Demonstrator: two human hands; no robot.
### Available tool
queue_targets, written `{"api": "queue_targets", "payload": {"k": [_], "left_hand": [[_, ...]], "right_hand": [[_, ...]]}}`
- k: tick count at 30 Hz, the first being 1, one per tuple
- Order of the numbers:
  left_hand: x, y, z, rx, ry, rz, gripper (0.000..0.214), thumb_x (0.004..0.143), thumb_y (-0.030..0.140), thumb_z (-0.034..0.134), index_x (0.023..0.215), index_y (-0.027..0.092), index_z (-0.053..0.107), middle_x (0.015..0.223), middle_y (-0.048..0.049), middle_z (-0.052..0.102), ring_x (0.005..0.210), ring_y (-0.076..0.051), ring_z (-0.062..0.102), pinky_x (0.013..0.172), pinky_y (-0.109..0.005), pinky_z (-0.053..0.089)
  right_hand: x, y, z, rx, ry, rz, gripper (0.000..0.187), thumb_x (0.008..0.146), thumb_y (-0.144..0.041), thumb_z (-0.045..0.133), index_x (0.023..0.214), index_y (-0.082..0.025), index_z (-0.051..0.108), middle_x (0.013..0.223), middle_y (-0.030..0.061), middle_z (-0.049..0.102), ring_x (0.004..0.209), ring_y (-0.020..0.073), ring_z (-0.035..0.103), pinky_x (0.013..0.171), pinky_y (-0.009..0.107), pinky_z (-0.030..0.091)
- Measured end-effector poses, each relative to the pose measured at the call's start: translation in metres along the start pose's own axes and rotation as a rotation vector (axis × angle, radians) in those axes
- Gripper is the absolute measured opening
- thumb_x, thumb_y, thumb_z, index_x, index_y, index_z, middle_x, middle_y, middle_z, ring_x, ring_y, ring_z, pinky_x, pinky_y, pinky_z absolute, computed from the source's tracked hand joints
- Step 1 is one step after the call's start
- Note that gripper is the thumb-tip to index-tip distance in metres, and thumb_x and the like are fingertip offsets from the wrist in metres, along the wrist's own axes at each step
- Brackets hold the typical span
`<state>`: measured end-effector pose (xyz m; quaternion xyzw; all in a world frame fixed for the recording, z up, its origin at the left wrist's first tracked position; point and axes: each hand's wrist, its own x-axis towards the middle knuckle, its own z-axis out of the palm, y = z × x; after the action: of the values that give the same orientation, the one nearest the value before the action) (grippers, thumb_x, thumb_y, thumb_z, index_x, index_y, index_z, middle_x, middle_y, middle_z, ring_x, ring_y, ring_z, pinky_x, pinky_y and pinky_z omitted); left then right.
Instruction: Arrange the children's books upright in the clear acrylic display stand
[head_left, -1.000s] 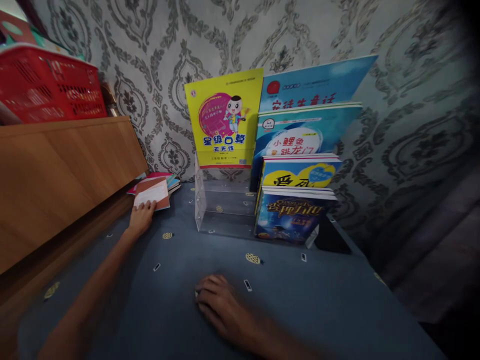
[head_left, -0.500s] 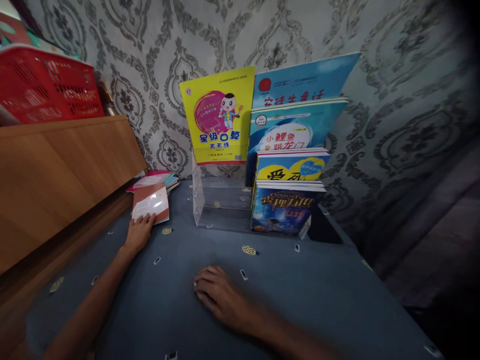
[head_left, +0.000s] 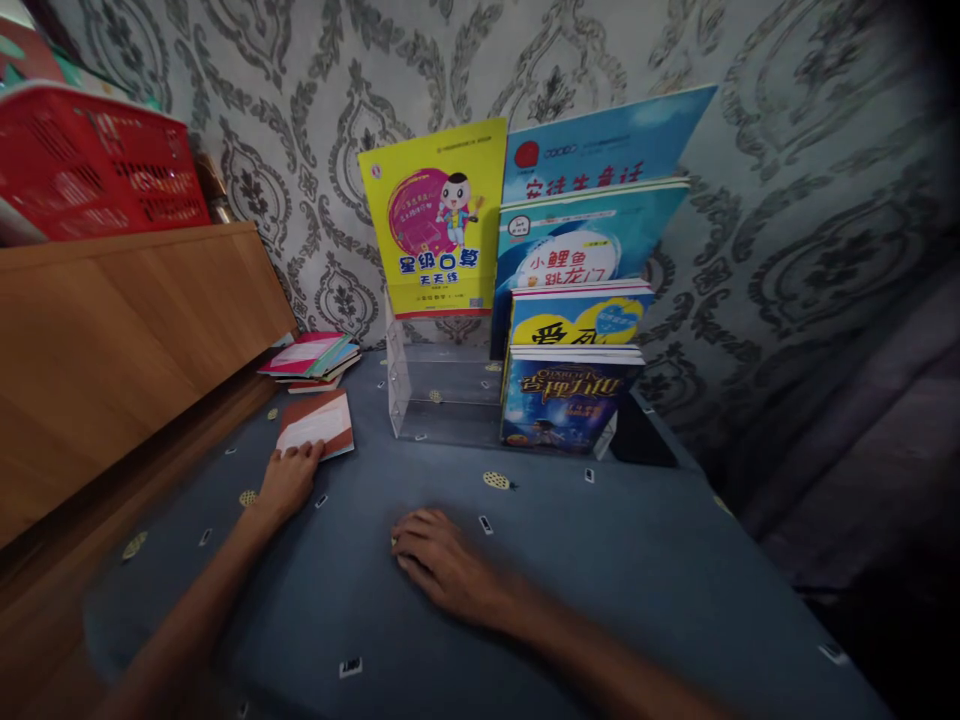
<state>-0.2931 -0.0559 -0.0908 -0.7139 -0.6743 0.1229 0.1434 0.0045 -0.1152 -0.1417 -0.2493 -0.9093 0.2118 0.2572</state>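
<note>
My left hand point(head_left: 289, 478) grips the near edge of a thin red-and-white booklet point(head_left: 319, 423) that lies flat on the blue cloth point(head_left: 600, 560). My right hand point(head_left: 435, 555) rests palm down on the cloth, fingers loosely spread, holding nothing. Behind them stands a clear tiered rack point(head_left: 442, 385). A yellow book point(head_left: 439, 220) stands upright in its back left slot. On its right side are a tall blue book point(head_left: 607, 145), a teal book point(head_left: 585, 245), a yellow-and-blue book point(head_left: 577, 320) and a dark blue book point(head_left: 562, 405) in front.
A small stack of thin books point(head_left: 311, 357) lies by the wall, left of the rack. A wooden board point(head_left: 112, 330) runs along the left, with a red basket point(head_left: 90, 165) on top. Patterned wallpaper point(head_left: 787, 150) backs the scene.
My left hand has pulled the red-and-white booklet off the stack and toward me across the cloth. My right hand has stayed where it was.
</note>
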Motion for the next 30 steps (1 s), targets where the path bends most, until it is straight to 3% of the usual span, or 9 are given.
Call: {"api": "queue_targets", "payload": {"k": [5,10,15,19,22,24,27,30], "left_hand": [[-0.015,0.021,-0.018,0.010,-0.030,0.035,0.055,0.093,0.003,0.040,0.147,0.015,0.048,0.134,-0.0209,0.064,0.117,-0.033,0.065,0.098,-0.046,0.047],[-0.033,0.048,-0.041,0.021,-0.071,0.095,0.043,0.097,0.007,0.033,0.132,0.008,0.058,0.117,-0.0223,0.070,0.106,-0.035,0.069,0.089,-0.047,0.050],[-0.059,0.089,-0.059,-0.012,-0.076,0.177,0.036,0.097,0.012,0.037,0.122,0.009,0.063,0.110,-0.0212,0.071,0.097,-0.034,0.072,0.082,-0.045,0.051],[-0.075,0.113,-0.070,-0.124,-0.044,0.295,0.032,0.100,0.037,0.049,0.116,0.017,0.067,0.104,-0.0163,0.073,0.094,-0.031,0.072,0.079,-0.039,0.051],[-0.065,0.102,-0.071,-0.243,-0.010,0.272,0.036,0.101,0.049,0.045,0.115,0.024,0.068,0.100,-0.0114,0.074,0.093,-0.028,0.072,0.079,-0.037,0.050],[-0.047,0.082,-0.064,-0.249,0.022,0.151,0.038,0.102,0.043,0.044,0.130,0.026,0.062,0.117,-0.0124,0.072,0.101,-0.029,0.070,0.083,-0.038,0.051],[-0.020,0.050,-0.044,-0.182,0.085,-0.005,0.044,0.102,0.038,0.039,0.138,0.019,0.056,0.135,-0.0184,0.062,0.122,-0.034,0.061,0.095,-0.045,0.050],[-0.008,0.032,-0.022,-0.212,0.020,-0.103,0.053,0.103,0.045,0.033,0.143,0.016,0.052,0.135,-0.0191,0.061,0.120,-0.034,0.062,0.095,-0.045,0.051]], "right_hand": [[0.001,0.000,0.001,0.023,0.030,-0.006,0.018,0.102,-0.022,0.052,0.106,-0.021,0.070,0.115,0.0084,0.072,0.115,0.0203,0.061,0.107,0.039,0.043],[0.003,-0.001,-0.003,0.151,0.065,0.038,0.016,0.100,-0.020,0.055,0.103,-0.020,0.070,0.111,0.0073,0.074,0.111,0.0203,0.065,0.107,0.039,0.044],[-0.005,-0.001,-0.014,0.213,0.165,0.165,0.020,0.100,-0.021,0.051,0.099,-0.019,0.071,0.101,0.0070,0.075,0.100,0.0210,0.066,0.094,0.037,0.050],[-0.024,0.002,-0.027,0.169,0.263,0.262,0.020,0.099,-0.020,0.051,0.096,-0.018,0.071,0.096,0.0063,0.074,0.094,0.0206,0.066,0.087,0.034,0.050],[-0.042,0.004,-0.037,0.118,0.269,0.313,0.022,0.100,-0.021,0.050,0.093,-0.018,0.071,0.094,0.0063,0.074,0.092,0.0206,0.066,0.085,0.034,0.049],[-0.054,0.007,-0.043,0.078,0.260,0.334,0.024,0.100,-0.023,0.049,0.092,-0.018,0.071,0.092,0.0067,0.074,0.091,0.0209,0.066,0.085,0.034,0.049],[-0.068,0.014,-0.050,0.014,0.259,0.350,0.025,0.101,-0.024,0.047,0.095,-0.018,0.071,0.094,0.0076,0.074,0.093,0.0214,0.065,0.087,0.036,0.049],[-0.077,0.022,-0.058,-0.099,0.224,0.338,0.024,0.101,-0.023,0.048,0.098,-0.017,0.071,0.098,0.0093,0.073,0.096,0.0224,0.063,0.091,0.039,0.047]]}}
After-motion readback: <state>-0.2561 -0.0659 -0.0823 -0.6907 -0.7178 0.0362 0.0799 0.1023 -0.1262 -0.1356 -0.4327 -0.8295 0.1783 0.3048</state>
